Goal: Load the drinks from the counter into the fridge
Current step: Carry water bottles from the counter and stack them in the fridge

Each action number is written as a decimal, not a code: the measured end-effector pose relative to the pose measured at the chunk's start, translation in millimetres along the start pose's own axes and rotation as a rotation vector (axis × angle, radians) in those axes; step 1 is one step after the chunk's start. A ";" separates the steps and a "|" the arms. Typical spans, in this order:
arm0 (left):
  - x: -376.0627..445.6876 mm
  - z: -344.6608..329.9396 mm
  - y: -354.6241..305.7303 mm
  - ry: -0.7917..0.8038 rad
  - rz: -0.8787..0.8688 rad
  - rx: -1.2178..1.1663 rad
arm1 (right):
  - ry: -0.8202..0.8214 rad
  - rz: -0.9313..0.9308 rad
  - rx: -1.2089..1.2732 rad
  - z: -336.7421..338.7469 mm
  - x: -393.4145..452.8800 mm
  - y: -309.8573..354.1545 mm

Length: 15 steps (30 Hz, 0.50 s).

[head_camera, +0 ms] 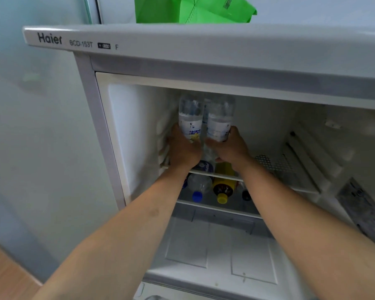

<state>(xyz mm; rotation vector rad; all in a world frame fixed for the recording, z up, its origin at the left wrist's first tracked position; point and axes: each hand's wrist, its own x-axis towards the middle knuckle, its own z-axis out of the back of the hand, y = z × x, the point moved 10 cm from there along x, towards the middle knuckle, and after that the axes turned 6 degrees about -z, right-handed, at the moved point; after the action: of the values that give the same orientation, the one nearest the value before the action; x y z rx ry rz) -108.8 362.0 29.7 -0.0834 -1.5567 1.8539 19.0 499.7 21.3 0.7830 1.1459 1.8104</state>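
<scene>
Nearest the camera, two bare forearms are reaching up and forward into the open white fridge (108, 135), whose top panel is carrying the lettering "Haier BCD-153T". Below the arms, the clear plastic drawer (221, 245) at the bottom of the compartment is lying in view. Above it, on the lower glass shelf (217, 207), drinks are lying on their sides with caps toward the camera: a clear plastic bottle with a blue cap (198, 188), just beside it a yellow-orange bottle with a yellow cap (223, 187), and further right a dark-capped bottle (246, 194) that is mostly hidden by the right forearm.

On the upper shelf (301, 187), the left hand (183, 151) is curling its fingers round the lower part of a clear plastic bottle with a white and blue label (191, 118), gripping it from the left side. The right hand (231, 146) is likewise wrapping its fingers and thumb round a second clear bottle with a white label (220, 119), holding it from the right. The two bottles are standing upright and touching, side by side, at the back left of the shelf, rising above both hands. Whether their bases are resting on the shelf cannot be told, since the hands are covering them.

Farthest off, a bright green bag (193, 9) is sitting on top of the fridge.
</scene>
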 end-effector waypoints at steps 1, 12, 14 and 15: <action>5.1 -1.6 3.4 -0.005 0.020 -0.001 | 0.004 0.000 -0.002 -2.1 2.6 1.3; 50.1 -29.4 29.2 0.126 0.195 0.067 | -0.166 -0.016 -0.110 33.8 37.5 -6.1; 56.6 -30.6 28.0 0.117 0.155 0.079 | -0.175 -0.043 -0.112 48.8 46.4 -12.2; 58.3 -33.8 26.9 0.125 0.144 0.072 | -0.184 -0.060 -0.114 57.2 50.6 -16.2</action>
<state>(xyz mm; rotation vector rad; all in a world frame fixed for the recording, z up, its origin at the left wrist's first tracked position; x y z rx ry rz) -149.2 421.3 18.6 -0.2793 -1.4289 1.9745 48.5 571.2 32.2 0.8211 0.9290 1.7003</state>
